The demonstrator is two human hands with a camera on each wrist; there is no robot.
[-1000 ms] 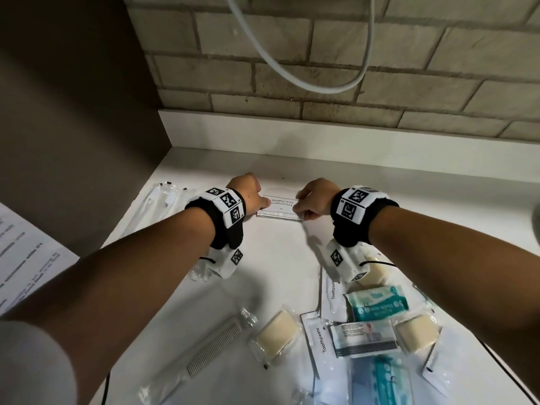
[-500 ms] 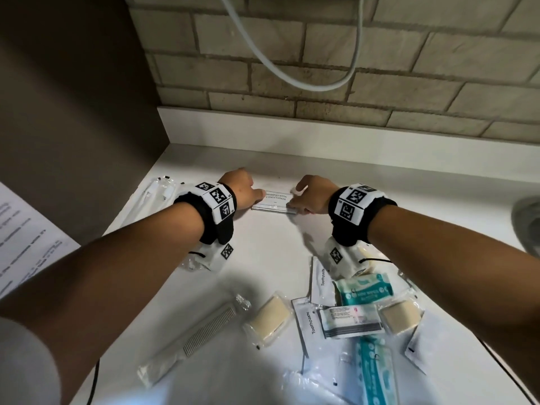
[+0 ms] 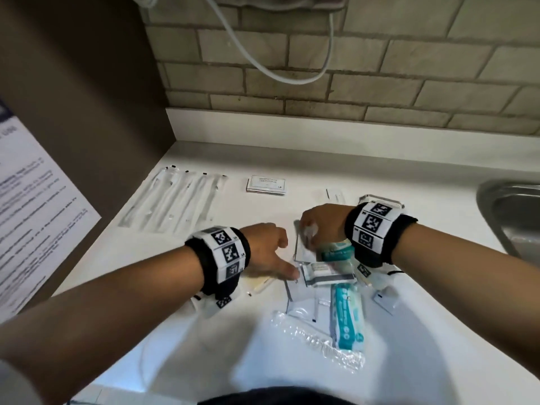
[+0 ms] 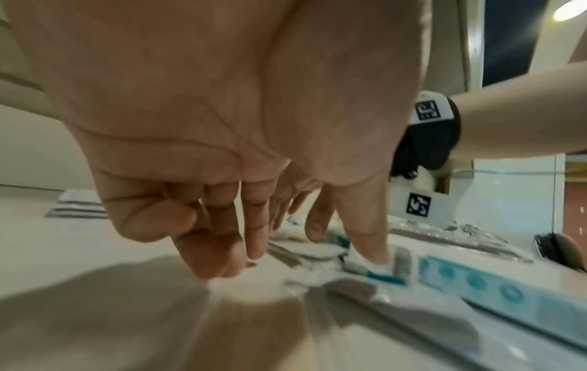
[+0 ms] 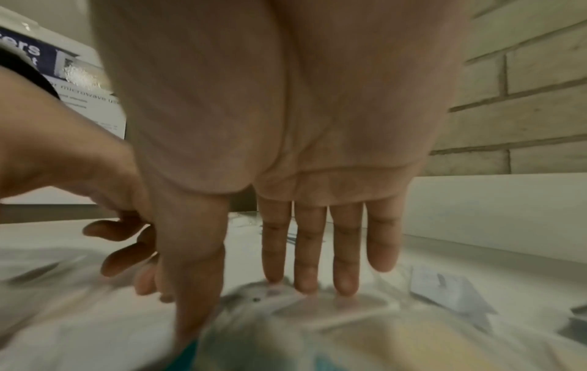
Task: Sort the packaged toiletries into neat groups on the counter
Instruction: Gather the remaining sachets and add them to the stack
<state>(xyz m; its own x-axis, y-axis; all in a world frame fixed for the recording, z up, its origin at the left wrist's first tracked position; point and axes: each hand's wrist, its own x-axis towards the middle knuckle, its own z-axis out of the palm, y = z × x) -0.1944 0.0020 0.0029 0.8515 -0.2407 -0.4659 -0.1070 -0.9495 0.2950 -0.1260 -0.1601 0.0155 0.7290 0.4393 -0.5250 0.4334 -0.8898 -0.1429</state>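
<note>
Near the front of the white counter lies a loose pile of packets: two teal wipe packs, toothpaste sachets, a wrapped soap bar and a small white packet. My left hand hovers at the pile's left edge, fingers loosely curled, thumb pressing on the small white packet. My right hand reaches down onto a clear packet with straight fingertips. A stack of shampoo sachets sits at the back. Bagged toothbrushes lie in a row at the back left.
A steel sink is set into the counter at the right. A brown side wall with a printed notice closes off the left. A white cable hangs on the brick wall behind. A small white sachet lies behind my right hand.
Both hands have let go of the shampoo sachets at the back and drawn toward me onto the pile. The sachet stack stays by the wall.
</note>
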